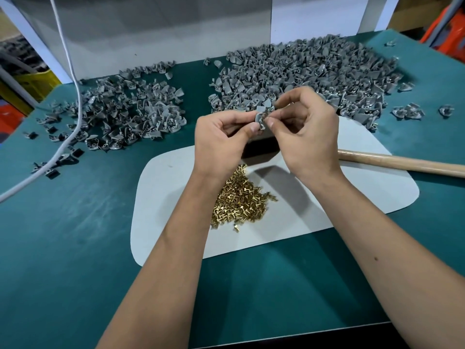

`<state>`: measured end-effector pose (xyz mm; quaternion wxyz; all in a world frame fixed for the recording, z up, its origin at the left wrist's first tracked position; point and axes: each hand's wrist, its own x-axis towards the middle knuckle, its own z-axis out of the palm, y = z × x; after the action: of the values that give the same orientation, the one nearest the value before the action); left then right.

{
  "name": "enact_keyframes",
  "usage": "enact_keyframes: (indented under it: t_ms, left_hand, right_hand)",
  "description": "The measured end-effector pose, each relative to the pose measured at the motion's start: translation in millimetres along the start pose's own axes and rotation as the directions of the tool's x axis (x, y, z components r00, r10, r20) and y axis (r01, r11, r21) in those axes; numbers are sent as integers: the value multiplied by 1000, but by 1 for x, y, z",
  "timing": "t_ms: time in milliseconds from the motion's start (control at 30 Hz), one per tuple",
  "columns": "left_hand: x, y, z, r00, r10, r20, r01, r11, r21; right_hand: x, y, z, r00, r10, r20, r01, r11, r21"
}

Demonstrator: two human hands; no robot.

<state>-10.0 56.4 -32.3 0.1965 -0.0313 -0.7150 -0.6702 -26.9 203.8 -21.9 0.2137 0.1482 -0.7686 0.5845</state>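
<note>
Over the green table (75, 235), left hand (221, 139) and right hand (305, 137) pinch one grey part (261, 119) between fingertips.

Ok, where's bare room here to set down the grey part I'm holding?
Bare: the white mat left of the brass pins; the green tabletop near you; the strip between left grey pile and right grey pile. Crowded: both piles, the cable, the wooden handle.

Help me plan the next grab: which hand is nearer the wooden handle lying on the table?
Right. The right hand is just left of the wooden handle; the left hand is farther left, beyond the right one. Both pinch one grey part.
</note>
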Motion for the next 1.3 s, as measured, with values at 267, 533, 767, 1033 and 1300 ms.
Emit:
enact_keyframes:
  t_ms: [267, 533, 767, 1033, 1300]
  left_hand:
    - [-1, 2, 1, 1000, -20, -5, 20, 1000, -16]
    - [-4, 5, 3, 999, -45, -14, 45, 999, 9]
    - [-5, 5, 5, 999, -32, -30, 35, 995, 98]
    - [-5, 6, 2, 999, -43, -3, 43, 987, 153]
    - [-3, 2, 2, 994, -64, -91, 73, 993, 93]
  right_hand:
    - [-1, -1, 0, 999, -43, -13, 43, 999, -3]
    - [-2, 4, 3, 991, -136, -2, 135, 983, -123]
    - [-2, 4, 3, 987, -157, 20, 158, 967, -200]
    - [-3, 3, 2, 985, -161, 69, 173, 954, -244]
    - [-1, 1, 3, 975, -201, 93, 216, 956, -197]
